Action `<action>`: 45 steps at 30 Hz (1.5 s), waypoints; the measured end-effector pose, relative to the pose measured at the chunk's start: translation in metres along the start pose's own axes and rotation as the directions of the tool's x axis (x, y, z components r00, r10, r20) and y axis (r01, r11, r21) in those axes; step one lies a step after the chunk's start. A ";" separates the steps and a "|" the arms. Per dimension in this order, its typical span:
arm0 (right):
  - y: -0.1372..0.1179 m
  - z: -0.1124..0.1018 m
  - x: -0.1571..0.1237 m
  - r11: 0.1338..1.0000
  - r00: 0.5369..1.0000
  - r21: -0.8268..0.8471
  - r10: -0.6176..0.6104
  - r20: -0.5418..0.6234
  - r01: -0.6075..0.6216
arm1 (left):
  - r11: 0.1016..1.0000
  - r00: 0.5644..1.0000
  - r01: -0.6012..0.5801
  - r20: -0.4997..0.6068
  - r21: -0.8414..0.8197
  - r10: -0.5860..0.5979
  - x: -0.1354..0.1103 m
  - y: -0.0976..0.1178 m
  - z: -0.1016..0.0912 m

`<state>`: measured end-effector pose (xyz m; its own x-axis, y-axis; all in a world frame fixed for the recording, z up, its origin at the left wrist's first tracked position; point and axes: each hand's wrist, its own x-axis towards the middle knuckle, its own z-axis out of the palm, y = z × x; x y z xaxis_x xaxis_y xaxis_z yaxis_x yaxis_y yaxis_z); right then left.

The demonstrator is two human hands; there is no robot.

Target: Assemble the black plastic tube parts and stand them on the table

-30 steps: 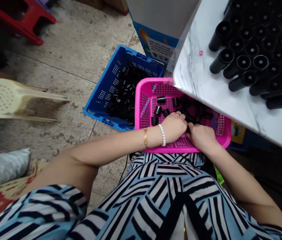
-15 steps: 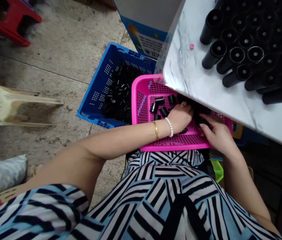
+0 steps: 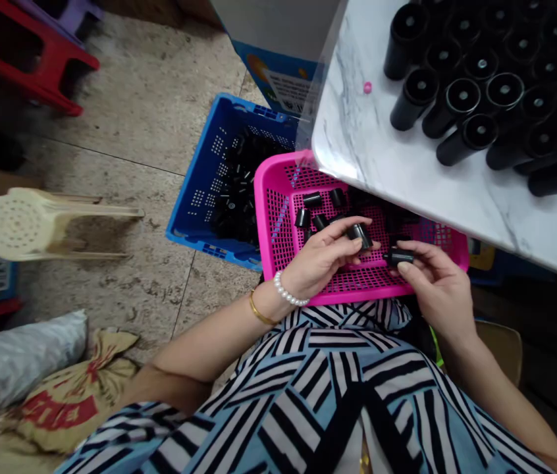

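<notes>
Over the pink plastic mesh basket (image 3: 347, 295), I have the left hand (image 3: 322, 260), fingers loosely curled, holding a short glossy black cylinder (image 3: 360, 237). My right hand (image 3: 444, 289) pinches a slim black piece with a narrow tip (image 3: 401, 257) between thumb and fingertips. More black cylinders (image 3: 312, 199) lie inside the basket, the blue plastic crate (image 3: 197, 174) beyond its left side.

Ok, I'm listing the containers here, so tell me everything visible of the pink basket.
The pink basket looks like plastic: rectangular, open-topped, with a smooth rim and mesh walls and floor. It is upright before the striped clothing, far side partly hidden by the table. Small black cylinders rest inside. The left hand and right hand are above it; any contact, and its support, are unclear.
</notes>
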<state>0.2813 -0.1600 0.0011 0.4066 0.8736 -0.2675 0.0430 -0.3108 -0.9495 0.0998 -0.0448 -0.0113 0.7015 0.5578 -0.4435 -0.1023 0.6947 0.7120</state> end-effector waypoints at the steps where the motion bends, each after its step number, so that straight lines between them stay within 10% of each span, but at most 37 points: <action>1: -0.001 0.006 -0.001 1.000 1.000 0.005 -0.030 -0.005 0.030 | 1.000 1.000 -0.010 -0.021 -0.029 0.009 0.000 -0.001 0.000; 6: -0.014 0.015 -0.001 0.960 0.972 -0.171 -0.232 -0.041 0.222 | 0.949 0.976 -0.197 -0.045 0.247 0.214 -0.005 0.000 -0.001; 11: -0.024 0.011 0.002 0.797 0.883 -0.397 -0.460 0.090 0.456 | 0.545 0.878 -0.399 0.136 0.738 0.459 -0.014 0.001 -0.005; 21: -0.008 0.014 -0.011 0.749 0.851 -0.406 -0.473 0.227 0.524 | 0.338 0.849 -0.487 0.346 0.805 0.400 -0.023 -0.006 -0.014; 35: 0.007 0.010 0.017 0.647 0.726 -0.429 -0.295 0.621 0.630 | 0.430 0.943 -0.265 0.140 0.863 0.301 -0.041 -0.010 -0.019; 39: 0.014 0.016 0.058 0.548 0.826 -0.645 -0.172 0.537 0.533 | 0.326 0.937 -0.119 -0.003 0.938 0.350 -0.037 0.028 -0.029; 45: 0.030 0.034 0.070 0.462 0.771 -0.709 0.083 0.632 0.532 | 0.082 0.970 -0.032 0.012 0.996 0.244 0.013 0.042 -0.034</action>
<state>0.2802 -0.0956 -0.0514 -0.2597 0.8843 -0.3881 0.8836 0.0554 -0.4650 0.0803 0.0070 -0.0054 0.6635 0.7051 -0.2503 0.6714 -0.4136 0.6149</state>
